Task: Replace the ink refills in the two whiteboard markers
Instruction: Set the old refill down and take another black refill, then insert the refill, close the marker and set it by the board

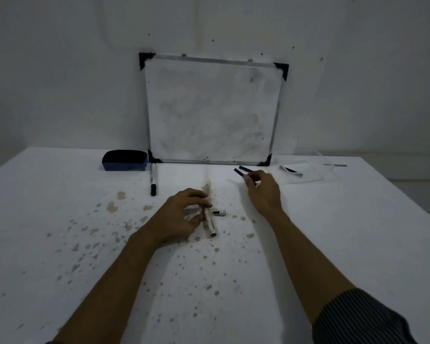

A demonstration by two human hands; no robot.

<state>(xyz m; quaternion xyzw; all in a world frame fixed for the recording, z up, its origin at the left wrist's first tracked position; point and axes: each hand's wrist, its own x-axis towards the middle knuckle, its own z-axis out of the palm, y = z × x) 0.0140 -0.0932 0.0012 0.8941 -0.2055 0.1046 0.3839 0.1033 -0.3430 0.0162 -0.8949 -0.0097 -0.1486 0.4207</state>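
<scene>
My left hand (184, 214) grips an open white marker barrel (210, 228) that lies on the stained white table, its open end pointing toward me. A small white-and-black end cap (219, 212) lies loose just right of that hand. My right hand (263, 188) pinches a dark ink refill (240, 172) between its fingertips; a second dark refill (246, 169) lies right beside it. A capped black-and-white marker (154, 179) lies on the table to the left, apart from both hands.
A smudged whiteboard (212, 112) leans on the wall at the table's back. A blue eraser (125, 160) sits left of it. A clear plastic tray (306, 173) holding a small packet stands at the back right. Brown stains speckle the table (84, 244).
</scene>
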